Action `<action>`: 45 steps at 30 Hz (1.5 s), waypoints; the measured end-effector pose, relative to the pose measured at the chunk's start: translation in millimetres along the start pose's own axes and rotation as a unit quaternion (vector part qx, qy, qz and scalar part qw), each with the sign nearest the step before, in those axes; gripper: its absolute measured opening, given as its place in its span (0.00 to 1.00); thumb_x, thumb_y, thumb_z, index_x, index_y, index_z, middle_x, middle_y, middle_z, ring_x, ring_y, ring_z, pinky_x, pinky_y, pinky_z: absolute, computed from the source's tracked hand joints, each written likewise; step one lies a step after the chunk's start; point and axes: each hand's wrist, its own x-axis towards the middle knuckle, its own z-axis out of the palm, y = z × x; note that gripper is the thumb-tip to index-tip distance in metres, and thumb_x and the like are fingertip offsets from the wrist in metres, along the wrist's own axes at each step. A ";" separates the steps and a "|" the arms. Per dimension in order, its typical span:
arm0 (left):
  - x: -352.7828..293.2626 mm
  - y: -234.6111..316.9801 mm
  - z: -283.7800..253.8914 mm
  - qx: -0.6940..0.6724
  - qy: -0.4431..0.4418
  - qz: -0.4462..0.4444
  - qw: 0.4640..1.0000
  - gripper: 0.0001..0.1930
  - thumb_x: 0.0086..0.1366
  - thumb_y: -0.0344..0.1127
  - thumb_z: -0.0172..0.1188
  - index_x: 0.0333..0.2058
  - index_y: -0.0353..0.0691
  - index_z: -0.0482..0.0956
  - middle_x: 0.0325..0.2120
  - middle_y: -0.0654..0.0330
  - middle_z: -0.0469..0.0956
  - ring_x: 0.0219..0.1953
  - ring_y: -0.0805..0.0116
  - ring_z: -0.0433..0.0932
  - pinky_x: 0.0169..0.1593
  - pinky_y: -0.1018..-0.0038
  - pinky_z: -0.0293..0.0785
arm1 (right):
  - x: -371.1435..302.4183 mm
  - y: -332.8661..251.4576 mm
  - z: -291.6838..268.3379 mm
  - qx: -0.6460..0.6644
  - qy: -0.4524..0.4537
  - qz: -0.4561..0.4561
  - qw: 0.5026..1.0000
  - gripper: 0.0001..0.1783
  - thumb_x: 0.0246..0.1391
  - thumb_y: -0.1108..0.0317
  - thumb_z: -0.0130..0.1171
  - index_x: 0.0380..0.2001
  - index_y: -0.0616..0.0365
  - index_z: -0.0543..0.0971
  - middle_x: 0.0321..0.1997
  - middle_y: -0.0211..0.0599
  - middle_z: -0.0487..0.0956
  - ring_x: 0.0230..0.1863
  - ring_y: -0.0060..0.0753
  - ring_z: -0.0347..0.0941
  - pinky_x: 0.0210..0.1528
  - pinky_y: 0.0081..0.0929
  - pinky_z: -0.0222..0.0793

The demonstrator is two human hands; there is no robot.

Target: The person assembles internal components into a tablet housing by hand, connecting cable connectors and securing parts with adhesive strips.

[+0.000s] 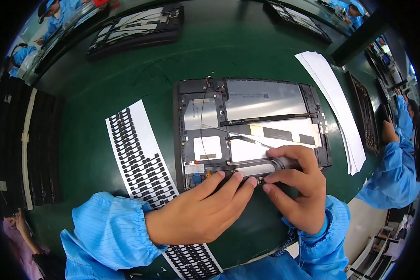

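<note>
An opened tablet-like device [266, 100] lies on the green table in front of me, its silver plates, black frame and thin cables exposed. My left hand [205, 207] rests its outstretched fingertips along the near edge, beside a small blue part [197, 178] at the lower left corner. At that same edge, further right, my right hand [301, 186] has its thumb and fingers brought together in a pinch; whatever is between them is too small to make out. A dark flat cable [261, 162] curves just beyond the fingers. Under my left forearm runs a white sheet of black stickers [142, 154].
White paper strips [333, 107] lie to the right, beside a black tray [363, 112]. More opened devices [135, 25] sit at the far side. Black stacked trays [42, 149] stand at the left. Co-workers in blue sleeves [392, 172] are around the table.
</note>
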 end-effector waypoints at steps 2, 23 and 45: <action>-0.9 -0.5 0.6 0.005 0.001 -0.002 1.000 0.18 0.51 0.37 0.56 0.40 0.34 0.74 0.47 0.55 0.69 0.48 0.60 0.68 0.48 0.67 0.64 | 1.4 1.9 0.8 -0.048 -0.007 -0.034 0.998 0.08 0.28 0.80 0.60 0.20 0.60 0.76 0.40 0.41 0.72 0.41 0.39 0.66 0.34 0.26 0.65; -85.9 -57.9 -24.2 -0.046 0.104 -0.221 0.969 0.23 0.49 0.37 0.58 0.45 0.36 0.69 0.47 0.50 0.66 0.52 0.51 0.62 0.53 0.61 0.57 | 37.9 -68.0 69.0 -0.156 0.010 -0.235 0.959 0.04 0.34 0.76 0.59 0.21 0.59 0.77 0.25 0.36 0.71 0.30 0.38 0.65 0.34 0.31 0.59; -89.6 -62.9 -19.0 -0.012 0.035 -0.264 0.964 0.25 0.51 0.40 0.59 0.47 0.35 0.68 0.50 0.49 0.63 0.53 0.49 0.60 0.54 0.60 0.55 | 48.7 -61.4 68.0 -0.102 0.060 -0.240 0.964 0.02 0.36 0.78 0.54 0.18 0.61 0.71 0.22 0.38 0.69 0.29 0.39 0.63 0.34 0.31 0.58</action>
